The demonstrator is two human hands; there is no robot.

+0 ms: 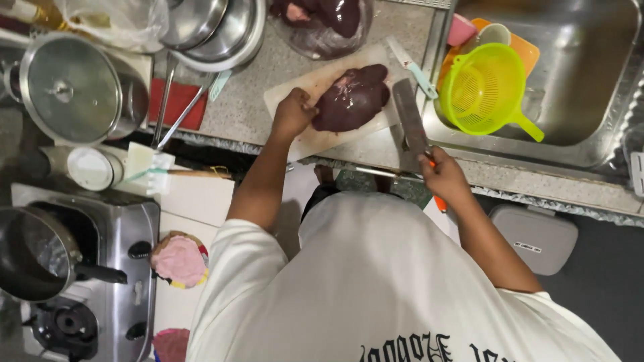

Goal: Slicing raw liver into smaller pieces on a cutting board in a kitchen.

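1. Far left: lidded steel pot (pixel 70 87) on the counter, a dark saucepan (pixel 33 251) on the gas stove (pixel 100 268) below it. Small white-lidded round container (pixel 90 167) between them; any label is too small to make out.
2. Top: stacked steel bowls (pixel 215 27), and a clear bowl (pixel 322 27) holding more dark meat.
3. Left hand (pixel 292 114): fingers curled, pressing on the left end of the liver (pixel 352 97). Hand touches the meat and steadies it; whether it pinches any of it, I cannot tell.
4. Liver: dark maroon slab lying on the pale cutting board (pixel 302 137), at the counter edge. Long axis runs diagonally, from lower left near the left hand to upper right.
5. Right hand (pixel 443 175): closed around the orange handle of a cleaver (pixel 410 124). Blade lies just right of the liver, close to it but apart, pointing away from the person. Left hand is the nearer one; it is already on the meat.
6. Right: yellow-green colander (pixel 483 87) in the steel sink (pixel 590 80), orange and pink items behind it.
7. Grey lidded bin (pixel 537 234) on the floor lower right, small dark rectangular label on its lid.
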